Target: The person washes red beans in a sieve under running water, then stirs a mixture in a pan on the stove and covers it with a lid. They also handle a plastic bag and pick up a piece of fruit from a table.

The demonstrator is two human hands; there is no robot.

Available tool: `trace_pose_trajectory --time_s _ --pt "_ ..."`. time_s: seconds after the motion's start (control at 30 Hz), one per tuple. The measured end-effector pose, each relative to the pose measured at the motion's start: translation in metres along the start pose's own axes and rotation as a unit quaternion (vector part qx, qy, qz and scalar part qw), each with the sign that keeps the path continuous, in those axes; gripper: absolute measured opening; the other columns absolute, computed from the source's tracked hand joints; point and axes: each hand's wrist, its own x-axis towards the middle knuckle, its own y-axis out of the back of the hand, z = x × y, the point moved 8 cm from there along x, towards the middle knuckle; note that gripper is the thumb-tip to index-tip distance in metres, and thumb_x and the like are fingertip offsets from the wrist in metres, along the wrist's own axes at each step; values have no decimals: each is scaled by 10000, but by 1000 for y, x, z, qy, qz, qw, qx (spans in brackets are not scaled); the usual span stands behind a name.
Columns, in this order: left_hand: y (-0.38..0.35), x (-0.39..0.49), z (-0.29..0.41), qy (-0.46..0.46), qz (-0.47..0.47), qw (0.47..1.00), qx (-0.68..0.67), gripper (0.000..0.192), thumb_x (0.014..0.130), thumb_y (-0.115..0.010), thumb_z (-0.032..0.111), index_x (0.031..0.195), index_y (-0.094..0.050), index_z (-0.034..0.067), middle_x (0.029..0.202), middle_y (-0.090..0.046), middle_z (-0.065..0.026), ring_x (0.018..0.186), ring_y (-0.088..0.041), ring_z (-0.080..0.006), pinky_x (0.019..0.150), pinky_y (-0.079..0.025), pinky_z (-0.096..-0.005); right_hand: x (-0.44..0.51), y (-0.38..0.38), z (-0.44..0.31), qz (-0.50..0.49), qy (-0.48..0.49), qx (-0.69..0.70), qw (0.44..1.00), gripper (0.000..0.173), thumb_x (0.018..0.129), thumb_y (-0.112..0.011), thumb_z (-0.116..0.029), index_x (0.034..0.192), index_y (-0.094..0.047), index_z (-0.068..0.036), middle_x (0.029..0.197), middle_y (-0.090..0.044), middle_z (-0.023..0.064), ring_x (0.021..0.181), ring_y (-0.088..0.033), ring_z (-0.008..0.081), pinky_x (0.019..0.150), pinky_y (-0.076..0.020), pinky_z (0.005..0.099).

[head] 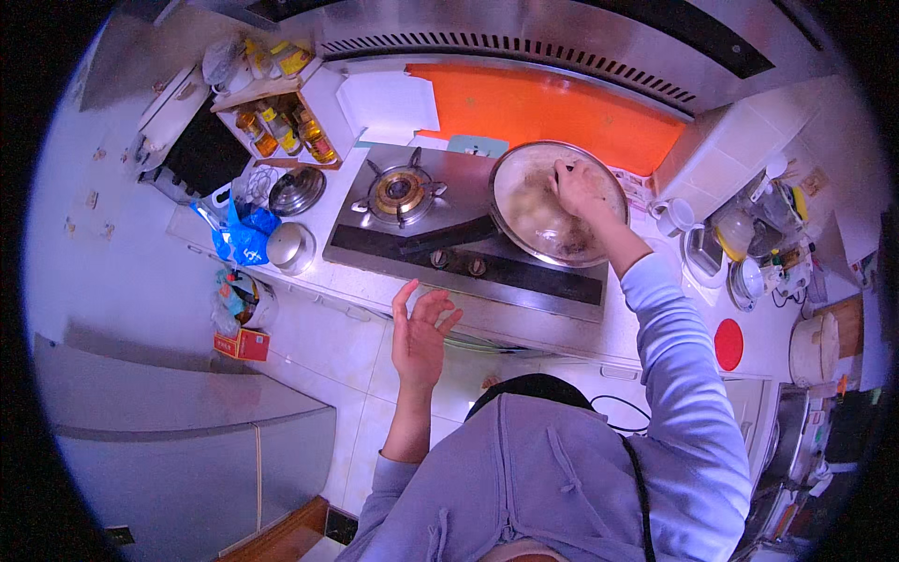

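A long-handled pan stands over the right side of the gas stove (456, 165), covered by a steamed-up glass lid (520, 190). My right hand (579, 188) grips the dark lid knob from above. Pale food shows blurred through the glass. The black pan handle (449, 235) points left across the stove's front panel. My left hand (421, 330) is raised in front of the counter edge, fingers apart, holding nothing. On the stove's left side the burner (399, 193) is bare, and no flame shows there. Two control knobs (458, 261) sit below the pan handle.
Left of the stove are a metal lid (296, 190), a round metal container (290, 248), a blue plastic bag (242, 235) and a shelf with bottles (281, 133). To the right stand a white mug (676, 216), dishes (746, 281) and a red round mat (728, 344). A range hood (506, 31) hangs above.
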Motion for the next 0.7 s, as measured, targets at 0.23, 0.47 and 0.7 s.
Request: trace_pose_trajectory --time_s 0.23,0.47,0.7 --pt "-8 7 -9 34 10 999 -26 487 907 -301 446 1294 -317 151 1177 -485 -117 1014 -501 -211 912 -375 -439 6 -9 7 -17 -2 -9 1000 428 860 -443 -425 1155 -405 -118 1137 -415 287 1041 -448 436 858 -393 509" --pt "-36 20 -14 48 -45 994 -88 421 914 -354 399 1209 -396 102 1241 -433 -127 1016 -504 -216 895 -398 -430 -22 61 -19 85 36 43 995 657 788 -562 -405 1277 -313 -43 1228 -349 282 1100 -379 449 932 -332 492" --pt "-83 33 -1 -73 -116 976 167 90 791 -566 15 759 -487 46 1206 -436 -165 1026 -508 -227 857 -458 -404 -158 150 -45 134 211 312 916 459 693 -670 -103 1092 -450 -45 1112 -439 185 1070 -417 365 931 -334 402"
